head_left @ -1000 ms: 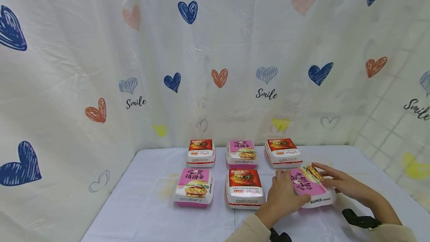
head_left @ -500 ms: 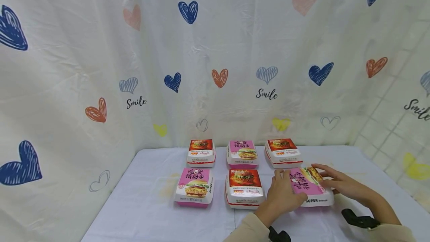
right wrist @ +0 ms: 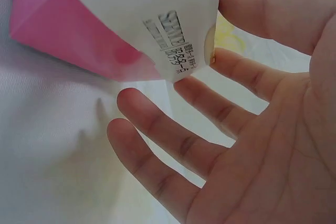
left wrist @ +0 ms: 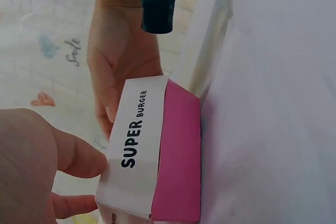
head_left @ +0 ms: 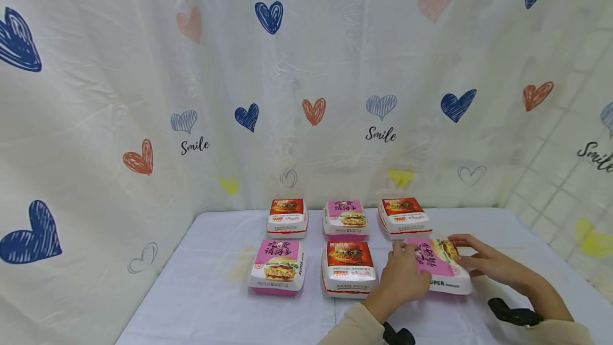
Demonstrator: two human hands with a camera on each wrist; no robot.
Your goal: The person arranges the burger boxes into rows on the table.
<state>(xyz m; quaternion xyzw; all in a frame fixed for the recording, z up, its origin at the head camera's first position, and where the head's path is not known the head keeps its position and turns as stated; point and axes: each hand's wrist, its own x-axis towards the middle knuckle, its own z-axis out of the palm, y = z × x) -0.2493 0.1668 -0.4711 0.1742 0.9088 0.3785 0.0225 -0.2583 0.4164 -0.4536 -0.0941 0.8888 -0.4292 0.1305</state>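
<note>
A pink-and-white burger box [head_left: 442,264] sits turned at an angle on the right part of the table, between both hands. My left hand [head_left: 401,277] grips its left end, fingers behind the corner and thumb at the front. On the opposite end, my right hand [head_left: 495,265] holds the lid's edge with thumb and fingertips. The left wrist view shows "SUPER BURGER" on the box's white side [left wrist: 139,135] above its pink base. In the right wrist view the lower fingers [right wrist: 149,119] are spread apart from the box.
Left of the hands, a red-topped burger box [head_left: 349,270] and a pink one [head_left: 276,268] form a front row. Behind them stand a red [head_left: 287,219], a pink [head_left: 346,220] and another red box [head_left: 404,218]. A heart-printed curtain [head_left: 335,68] backs the white-clothed table [head_left: 206,292].
The pink box in my hands has turned and shifted a little to the left. Both hands keep hold of it; the other boxes stay in place.
</note>
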